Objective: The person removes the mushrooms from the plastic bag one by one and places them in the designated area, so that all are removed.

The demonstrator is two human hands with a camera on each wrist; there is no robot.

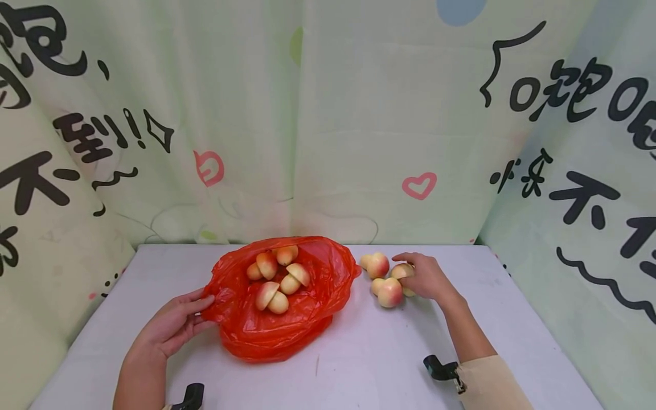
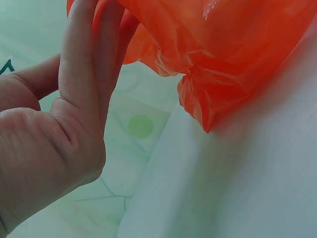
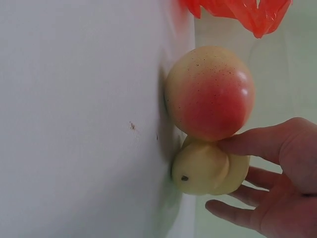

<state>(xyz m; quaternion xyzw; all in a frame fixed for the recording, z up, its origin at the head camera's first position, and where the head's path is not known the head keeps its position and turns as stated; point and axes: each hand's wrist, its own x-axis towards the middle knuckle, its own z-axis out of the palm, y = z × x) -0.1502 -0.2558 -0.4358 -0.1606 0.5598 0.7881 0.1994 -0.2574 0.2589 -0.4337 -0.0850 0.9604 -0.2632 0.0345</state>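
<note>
left hand (image 1: pixel 176 322) pinches the red bag (image 1: pixel 319 307), right hand (image 1: pixel 425 277) grips a mushroom (image 1: pixel 401 271).

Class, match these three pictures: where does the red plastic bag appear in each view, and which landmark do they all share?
Head: the red plastic bag lies just left of centre, below mid-height.
Left wrist: it stretches across the top, from about the middle rightwards.
Right wrist: only part shows, at the top edge, right of centre.
Shared landmark: the white tabletop.
</note>
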